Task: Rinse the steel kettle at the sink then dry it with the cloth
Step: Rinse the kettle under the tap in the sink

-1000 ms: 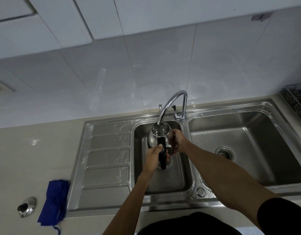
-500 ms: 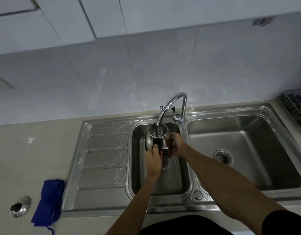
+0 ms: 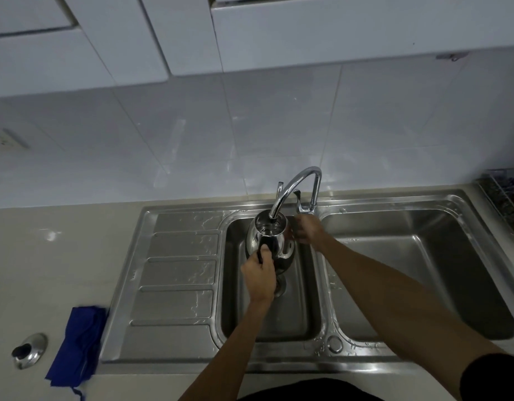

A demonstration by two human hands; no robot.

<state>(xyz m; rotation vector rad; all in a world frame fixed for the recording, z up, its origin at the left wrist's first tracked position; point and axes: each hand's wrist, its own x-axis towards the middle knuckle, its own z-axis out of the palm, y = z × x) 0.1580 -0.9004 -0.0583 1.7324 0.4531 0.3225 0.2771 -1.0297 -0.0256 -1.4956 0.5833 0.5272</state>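
Pale beige worktop (image 3: 61, 256) runs under a wall of lt grey tiles (image 3: 192, 134), w/ white cupboards (image 3: 336, 30) overhead and a socket (image 3: 4, 140) at far left. Set into the worktop: a steel sink (image 3: 394, 363) w/ 2 bowls and a ribbed, wet drainer (image 3: 177, 270) on the left. A wire rack (image 3: 501, 198) sits at the far right edge. On the worktop left of the drainer lies a folded blue cloth (image 3: 79, 342), one edge just touching the sink rim; a steel lid (image 3: 28, 350) w/ a dark knob lies just beside it, further left.

The steel kettle (image 3: 274, 241) is held over the left bowl, upright-ish, its open mouth directly under the spout of the curved tap (image 3: 293, 186); water shows inside. Left hand (image 3: 260, 274) is closed round the kettle's black handle, on the near side, thumb up along it. Right hand (image 3: 306, 228) is off to the kettle's right, just beside the body and right under the tap lever; fingers are curled, but can't tell if they grip the lever, touch the kettle, or hold nothing. Both forearms are bare; a dark sleeve (image 3: 493, 374) shows on the right arm.
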